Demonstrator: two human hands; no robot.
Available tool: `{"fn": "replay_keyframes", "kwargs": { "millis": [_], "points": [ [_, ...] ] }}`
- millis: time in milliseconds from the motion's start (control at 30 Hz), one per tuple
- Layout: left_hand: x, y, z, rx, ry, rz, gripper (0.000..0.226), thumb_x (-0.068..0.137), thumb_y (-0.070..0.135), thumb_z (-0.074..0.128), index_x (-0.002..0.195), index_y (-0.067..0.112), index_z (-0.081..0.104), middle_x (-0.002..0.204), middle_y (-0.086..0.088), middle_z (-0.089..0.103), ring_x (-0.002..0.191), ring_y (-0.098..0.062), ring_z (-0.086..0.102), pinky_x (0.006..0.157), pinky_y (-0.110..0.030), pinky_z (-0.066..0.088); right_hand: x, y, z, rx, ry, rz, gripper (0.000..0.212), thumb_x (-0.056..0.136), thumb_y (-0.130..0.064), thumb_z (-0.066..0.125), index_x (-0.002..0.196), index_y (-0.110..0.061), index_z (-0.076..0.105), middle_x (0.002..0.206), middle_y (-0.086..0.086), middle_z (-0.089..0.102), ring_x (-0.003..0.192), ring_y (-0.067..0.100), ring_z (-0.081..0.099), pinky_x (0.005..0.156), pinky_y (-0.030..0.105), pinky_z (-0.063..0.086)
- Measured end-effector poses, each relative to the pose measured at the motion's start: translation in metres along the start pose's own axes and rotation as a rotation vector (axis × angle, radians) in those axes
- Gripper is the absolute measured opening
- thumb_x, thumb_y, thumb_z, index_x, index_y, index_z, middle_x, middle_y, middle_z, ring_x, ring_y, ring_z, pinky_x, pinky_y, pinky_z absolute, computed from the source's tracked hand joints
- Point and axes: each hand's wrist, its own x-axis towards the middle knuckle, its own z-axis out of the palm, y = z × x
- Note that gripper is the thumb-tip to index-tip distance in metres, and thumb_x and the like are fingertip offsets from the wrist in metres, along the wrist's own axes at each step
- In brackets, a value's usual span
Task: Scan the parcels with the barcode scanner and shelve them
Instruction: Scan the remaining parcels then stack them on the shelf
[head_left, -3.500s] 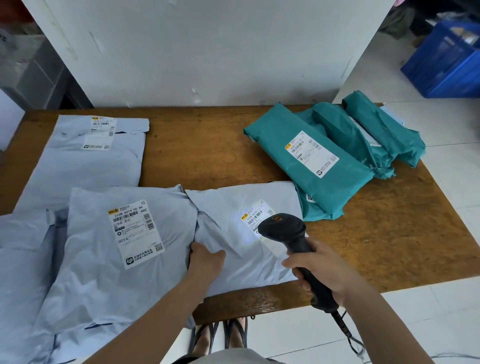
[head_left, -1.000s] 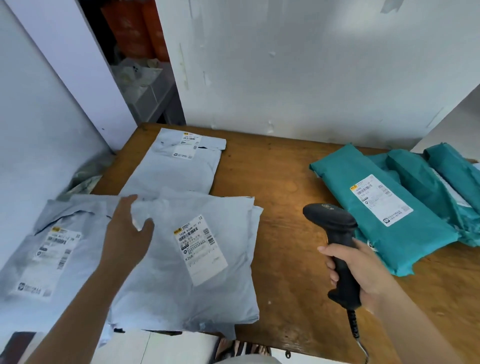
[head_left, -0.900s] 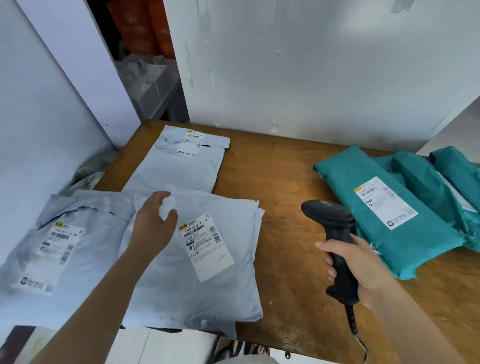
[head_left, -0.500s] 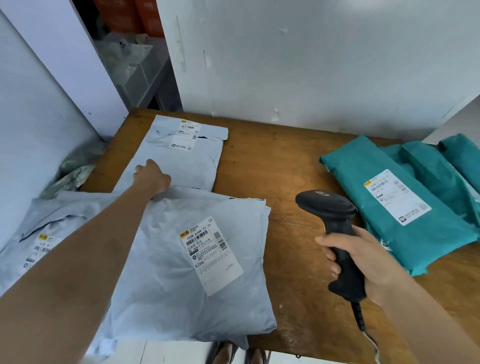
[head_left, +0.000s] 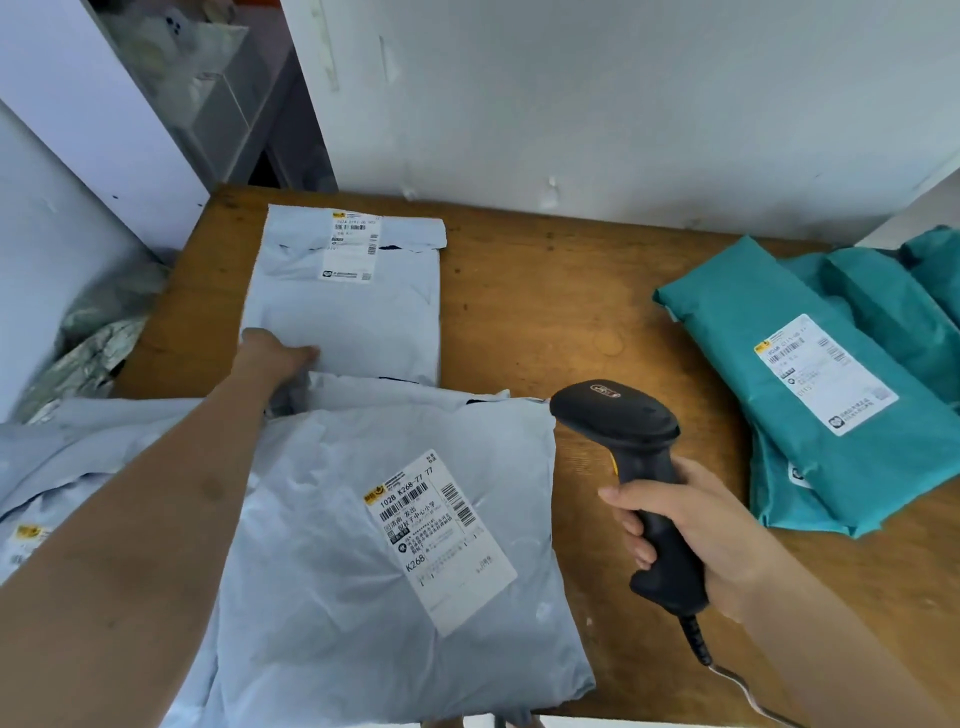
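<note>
On a wooden table (head_left: 545, 312) against a white wall, a person is fetching the next grey parcel to scan.
The nearest grey parcel (head_left: 311, 519) is lying face up at the front edge and teal parcels (head_left: 727, 322) are waiting on the right. The left hand (head_left: 275, 358) is reaching to the far grey parcel (head_left: 353, 312), seemingly pinching its near corner. The right hand (head_left: 696, 535) is gripping the scanner (head_left: 644, 467) by its handle. Next, that parcel probably needs pulling closer, label towards the scanner. The near label (head_left: 439, 540) is showing "102B K268-77 77" and "K268"; the others are too small.

Grey parcels (head_left: 363, 545) flat left, teal parcels (head_left: 831, 405) piled right, scanner (head_left: 639, 467) between
</note>
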Motion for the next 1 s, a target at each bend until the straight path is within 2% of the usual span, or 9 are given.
{"fn": "replay_keyframes", "kwargs": {
  "millis": [100, 200, 300, 367, 433, 533, 667, 833, 1000],
  "points": [
    [-0.001, 0.004, 0.009, -0.196, -0.082, -0.015, 0.062, 0.075, 0.031, 0.077, 0.113, -0.013, 0.056, 0.104, -0.025, 0.061, 0.092, -0.035, 0.06, 0.075, -0.042, 0.048, -0.002, 0.0, 0.007, -0.011, -0.01, -0.003, 0.019, 0.081, 0.001, 0.065, 0.072, -0.01, 0.051, 0.054, 0.009, 0.044, 0.042, 0.021, 0.037, 0.046, 0.027, 0.033],
    [-0.006, 0.017, 0.018, 0.011, 0.036, -0.05, 0.091, 0.073, 0.04, 0.077, 0.138, -0.006, 0.032, 0.137, -0.027, 0.038, 0.127, -0.039, 0.039, 0.102, -0.048, 0.038, -0.004, 0.002, 0.007, -0.008, 0.005, -0.01, 0.018, 0.081, 0.001, 0.065, 0.075, -0.008, 0.05, 0.054, 0.009, 0.044, 0.042, 0.021, 0.037, 0.044, 0.026, 0.034],
    [-0.006, 0.024, 0.018, 0.037, 0.051, -0.081, 0.108, 0.07, 0.041, 0.08, 0.144, -0.004, 0.015, 0.148, -0.024, 0.023, 0.137, -0.037, 0.024, 0.111, -0.047, 0.029, -0.007, 0.002, 0.005, -0.01, 0.017, -0.007, 0.021, 0.08, 0.0, 0.066, 0.07, -0.009, 0.05, 0.054, 0.009, 0.044, 0.041, 0.02, 0.037, 0.043, 0.025, 0.034],
    [0.005, 0.019, 0.017, -0.047, 0.011, -0.032, 0.07, 0.07, 0.031, 0.082, 0.119, -0.007, 0.049, 0.13, -0.026, 0.05, 0.121, -0.034, 0.048, 0.1, -0.039, 0.041, -0.008, 0.003, 0.004, 0.0, 0.029, 0.004, 0.022, 0.08, -0.001, 0.066, 0.069, -0.008, 0.049, 0.054, 0.01, 0.044, 0.041, 0.02, 0.037, 0.043, 0.025, 0.034],
    [0.003, 0.02, 0.019, -0.147, -0.027, 0.011, 0.029, 0.074, 0.019, 0.079, 0.082, -0.002, 0.06, 0.093, -0.023, 0.065, 0.099, -0.029, 0.06, 0.084, -0.037, 0.046, -0.009, 0.006, 0.002, 0.002, 0.052, 0.011, 0.021, 0.08, 0.0, 0.066, 0.07, -0.008, 0.049, 0.054, 0.01, 0.044, 0.042, 0.02, 0.037, 0.043, 0.026, 0.034],
    [-0.012, 0.037, 0.026, -0.147, 0.011, 0.132, 0.02, 0.081, 0.014, 0.066, 0.073, 0.003, 0.052, 0.076, -0.012, 0.054, 0.089, -0.028, 0.056, 0.075, -0.035, 0.042, -0.014, 0.012, -0.003, 0.014, 0.082, 0.013, 0.021, 0.08, 0.0, 0.067, 0.072, -0.007, 0.049, 0.054, 0.011, 0.044, 0.041, 0.021, 0.037, 0.043, 0.027, 0.034],
    [-0.052, 0.078, 0.026, -0.356, 0.084, 0.35, 0.015, 0.089, 0.008, 0.051, 0.075, 0.008, 0.048, 0.084, -0.009, 0.051, 0.082, -0.023, 0.049, 0.069, -0.029, 0.038, -0.021, 0.018, -0.012, 0.059, 0.105, 0.007, 0.02, 0.08, 0.001, 0.066, 0.072, -0.007, 0.05, 0.054, 0.011, 0.044, 0.04, 0.02, 0.036, 0.043, 0.028, 0.033],
    [-0.136, 0.119, 0.013, -0.816, -0.127, 0.426, 0.027, 0.086, -0.001, 0.046, 0.066, 0.016, 0.048, 0.053, 0.0, 0.051, 0.039, -0.01, 0.049, 0.039, -0.017, 0.037, -0.034, 0.019, -0.025, 0.083, 0.102, -0.052, 0.018, 0.077, -0.001, 0.066, 0.074, -0.006, 0.048, 0.054, 0.011, 0.044, 0.039, 0.018, 0.038, 0.041, 0.027, 0.034],
    [-0.229, 0.089, 0.059, -1.037, -0.452, 0.354, 0.021, 0.075, -0.008, 0.054, 0.087, 0.008, 0.063, 0.083, -0.011, 0.066, 0.072, -0.024, 0.062, 0.07, -0.031, 0.051, -0.066, 0.014, -0.051, 0.135, 0.173, -0.171, 0.044, 0.049, -0.022, 0.077, 0.072, -0.005, 0.043, 0.053, 0.01, 0.043, 0.039, 0.018, 0.037, 0.04, 0.026, 0.035]
  ]
}}
